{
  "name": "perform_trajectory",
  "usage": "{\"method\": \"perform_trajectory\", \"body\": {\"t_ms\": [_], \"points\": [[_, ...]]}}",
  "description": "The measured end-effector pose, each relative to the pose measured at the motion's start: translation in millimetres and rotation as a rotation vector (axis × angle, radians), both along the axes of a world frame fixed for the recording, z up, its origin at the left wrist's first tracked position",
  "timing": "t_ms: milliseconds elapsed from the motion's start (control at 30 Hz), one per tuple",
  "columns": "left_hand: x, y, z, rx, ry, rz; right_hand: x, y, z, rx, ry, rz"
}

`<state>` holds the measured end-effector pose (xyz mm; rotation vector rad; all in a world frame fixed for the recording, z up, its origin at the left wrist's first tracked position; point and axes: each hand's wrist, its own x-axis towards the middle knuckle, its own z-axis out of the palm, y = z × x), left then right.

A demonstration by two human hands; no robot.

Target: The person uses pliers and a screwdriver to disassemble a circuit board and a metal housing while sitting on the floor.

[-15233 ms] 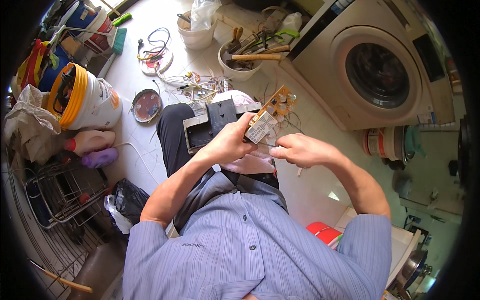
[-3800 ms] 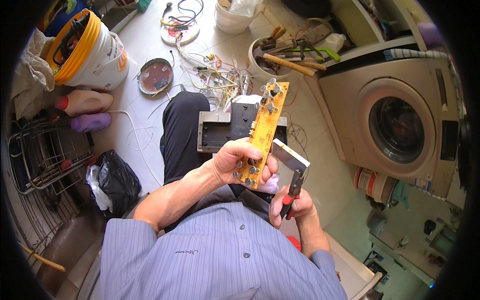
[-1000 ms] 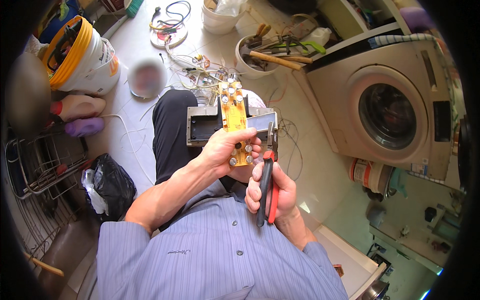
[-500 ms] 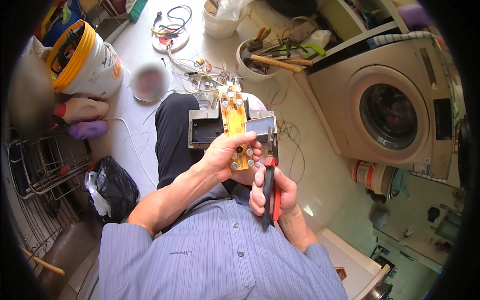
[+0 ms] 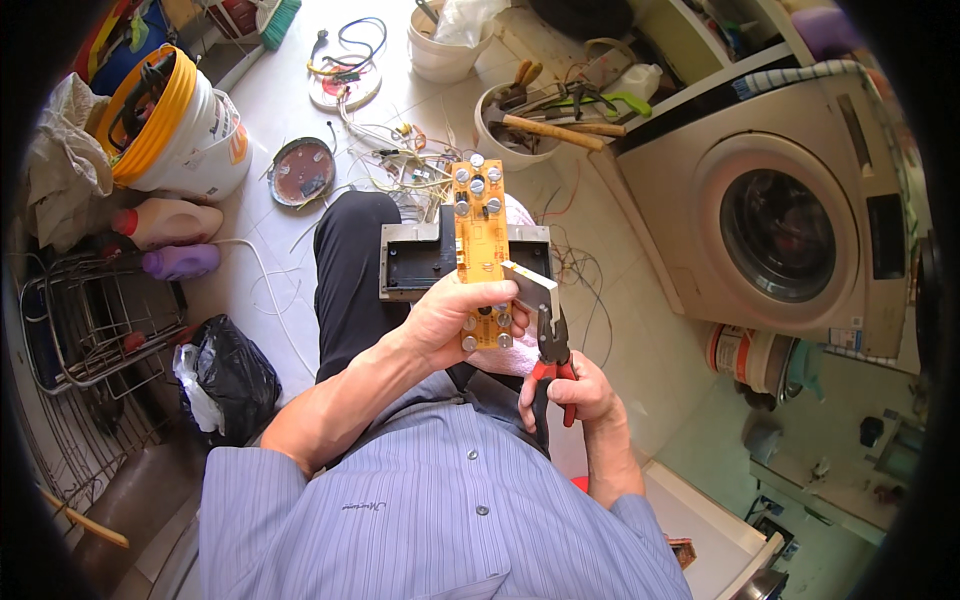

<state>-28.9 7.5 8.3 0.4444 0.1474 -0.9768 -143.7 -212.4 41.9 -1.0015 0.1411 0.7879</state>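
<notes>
My left hand (image 5: 445, 315) pinches a long yellow circuit board (image 5: 482, 225) near its lower end, the thumb across its face. Round silvery parts stand at both ends of the board. A flat grey plate (image 5: 530, 285) sticks out from the board's right side, tilted. My right hand (image 5: 580, 390) grips pliers (image 5: 553, 345) with red and black handles. Their jaws point up and meet the plate's lower right corner; whether they bite on it I cannot tell. Behind the board, a grey open housing (image 5: 415, 262) rests across my lap.
Loose wires and small parts (image 5: 410, 160) lie on the floor ahead, beside a round brown-faced dish (image 5: 302, 170). A white bucket (image 5: 515, 130) holds a hammer and tools. The washing machine (image 5: 760, 210) stands at right, a yellow-rimmed bucket (image 5: 190, 130) and black bag (image 5: 230, 370) at left.
The pliers have turned, their handles have spread, and their jaws have come to the plate's corner. The grey plate now sits tilted, lower on the right. The board has shifted slightly right.
</notes>
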Motion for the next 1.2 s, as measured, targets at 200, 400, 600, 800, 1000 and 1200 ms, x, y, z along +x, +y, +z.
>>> {"method": "perform_trajectory", "body": {"t_ms": [200, 400, 600, 800, 1000, 1200], "points": [[3.9, -0.6, 7.9, -0.072, -0.048, -0.033, 5.1, -3.6, 13.2, -0.288, 0.023, 0.061], [5.6, -2.2, 6.6, -0.132, -0.032, -0.066, 3.9, -2.4, 13.7, -0.458, -0.037, 0.066], [6.0, -1.2, 9.4, -0.134, -0.024, -0.072, 2.4, 0.3, 6.2, -0.568, -0.064, 0.045], [8.4, 1.5, 6.1, -0.132, -0.053, -0.079, 2.7, 4.5, 5.3, -0.624, -0.032, 0.049], [6.9, 1.9, 5.5, -0.105, -0.07, -0.045, 1.9, 7.0, 0.6, -0.606, -0.041, 0.038], [7.8, 3.4, 2.0, -0.146, -0.039, -0.021, 2.3, 9.3, -1.1, -0.619, -0.044, 0.022]]}}
